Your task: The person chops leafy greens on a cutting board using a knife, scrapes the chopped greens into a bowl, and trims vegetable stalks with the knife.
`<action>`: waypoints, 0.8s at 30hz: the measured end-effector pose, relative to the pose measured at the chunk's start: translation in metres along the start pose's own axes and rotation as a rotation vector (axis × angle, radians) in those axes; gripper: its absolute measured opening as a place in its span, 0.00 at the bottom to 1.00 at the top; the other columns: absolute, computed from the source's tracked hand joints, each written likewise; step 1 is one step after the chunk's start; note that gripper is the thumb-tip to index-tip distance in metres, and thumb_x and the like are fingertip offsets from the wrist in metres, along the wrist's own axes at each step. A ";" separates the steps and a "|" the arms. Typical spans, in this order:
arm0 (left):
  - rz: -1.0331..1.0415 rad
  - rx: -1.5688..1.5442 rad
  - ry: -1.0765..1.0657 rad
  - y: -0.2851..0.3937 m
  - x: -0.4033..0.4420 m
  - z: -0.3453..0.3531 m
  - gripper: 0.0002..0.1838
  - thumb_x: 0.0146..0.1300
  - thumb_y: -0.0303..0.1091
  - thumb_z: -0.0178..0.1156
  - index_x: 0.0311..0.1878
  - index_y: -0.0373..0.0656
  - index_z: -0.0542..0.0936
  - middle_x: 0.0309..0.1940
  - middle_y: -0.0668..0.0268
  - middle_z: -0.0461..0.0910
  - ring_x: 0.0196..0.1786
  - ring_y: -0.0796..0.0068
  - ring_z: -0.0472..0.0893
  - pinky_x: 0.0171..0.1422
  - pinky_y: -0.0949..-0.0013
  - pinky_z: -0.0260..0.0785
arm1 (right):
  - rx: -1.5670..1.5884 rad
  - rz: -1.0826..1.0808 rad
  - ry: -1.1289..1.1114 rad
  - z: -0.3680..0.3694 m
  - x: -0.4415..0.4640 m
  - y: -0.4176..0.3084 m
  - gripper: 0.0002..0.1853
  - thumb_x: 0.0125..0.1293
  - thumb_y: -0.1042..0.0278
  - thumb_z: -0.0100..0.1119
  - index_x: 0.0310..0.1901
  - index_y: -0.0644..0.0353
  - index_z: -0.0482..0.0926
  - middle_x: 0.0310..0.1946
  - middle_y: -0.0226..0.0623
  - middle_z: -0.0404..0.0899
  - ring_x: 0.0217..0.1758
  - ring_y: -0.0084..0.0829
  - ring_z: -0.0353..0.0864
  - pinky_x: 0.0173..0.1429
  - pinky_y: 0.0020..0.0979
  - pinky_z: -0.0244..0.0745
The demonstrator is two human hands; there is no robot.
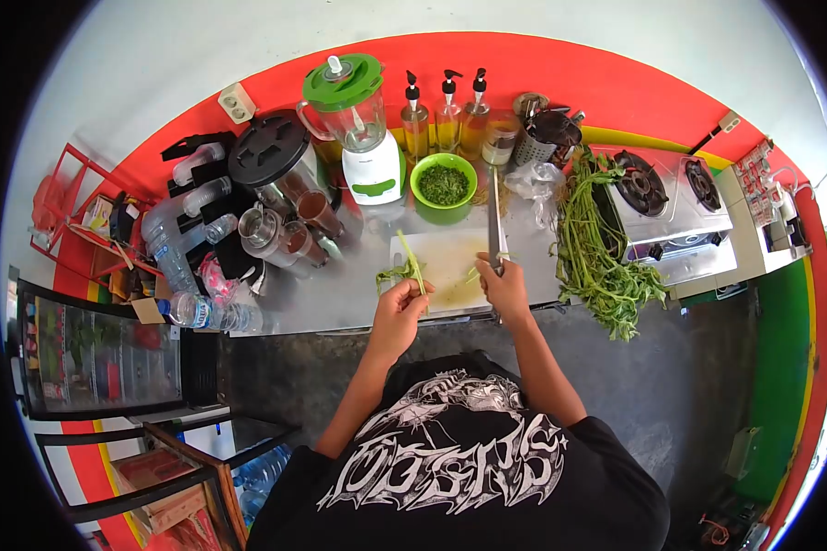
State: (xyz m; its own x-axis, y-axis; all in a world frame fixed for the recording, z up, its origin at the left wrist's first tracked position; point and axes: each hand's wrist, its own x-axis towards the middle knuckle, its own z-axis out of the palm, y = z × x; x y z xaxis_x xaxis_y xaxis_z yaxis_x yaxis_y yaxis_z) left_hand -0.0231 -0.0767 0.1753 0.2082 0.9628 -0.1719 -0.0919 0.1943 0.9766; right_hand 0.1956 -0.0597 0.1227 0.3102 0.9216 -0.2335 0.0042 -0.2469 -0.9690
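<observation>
My left hand (401, 310) pinches a pale green stem (411, 262) over the left part of a white cutting board (450, 253). Green leaves (393, 274) lie beside that stem at the board's left edge. In my right hand (505, 286) is a knife (494, 216), its blade pointing away from me, at the board's right side. Small green bits (471, 275) lie near the knife hand. Behind the board stands a green bowl (444, 213) holding chopped greens (442, 185).
A blender (373, 170), pump bottles (447, 127) and a jar (499, 142) stand at the back. Right of the board are a plastic bag (535, 182), long leafy stems (583, 220) and a gas stove (675, 207). Pitchers (265, 230) and plastic bottles (193, 310) crowd the left.
</observation>
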 end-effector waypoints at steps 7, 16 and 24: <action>0.008 0.319 -0.293 0.013 0.000 0.015 0.13 0.64 0.22 0.49 0.44 0.36 0.84 0.26 0.76 0.68 0.30 0.84 0.64 0.36 0.74 0.57 | 0.291 0.059 -0.270 0.008 -0.041 -0.070 0.09 0.73 0.67 0.64 0.46 0.64 0.82 0.17 0.19 0.68 0.16 0.11 0.60 0.19 0.20 0.52; -0.133 -0.007 -0.171 -0.012 0.011 0.027 0.15 0.71 0.30 0.63 0.58 0.40 0.75 0.36 0.75 0.76 0.40 0.84 0.73 0.43 0.75 0.65 | 0.569 0.036 -0.165 -0.003 -0.057 -0.075 0.09 0.74 0.68 0.61 0.47 0.65 0.81 0.27 0.31 0.78 0.23 0.15 0.67 0.20 0.20 0.55; 0.010 -0.428 -0.246 -0.009 0.035 0.032 0.11 0.72 0.29 0.64 0.54 0.37 0.81 0.40 0.69 0.83 0.40 0.84 0.75 0.47 0.75 0.67 | 0.636 0.047 -0.241 0.004 -0.065 -0.071 0.10 0.75 0.70 0.59 0.53 0.64 0.81 0.35 0.34 0.83 0.24 0.17 0.67 0.21 0.19 0.56</action>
State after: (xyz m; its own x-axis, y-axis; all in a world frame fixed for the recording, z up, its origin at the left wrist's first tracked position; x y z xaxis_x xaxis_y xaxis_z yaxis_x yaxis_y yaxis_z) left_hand 0.0165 -0.0509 0.1647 0.4239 0.9024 -0.0766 -0.4761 0.2940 0.8288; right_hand 0.1717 -0.1008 0.2066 0.0759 0.9734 -0.2161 -0.5869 -0.1316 -0.7989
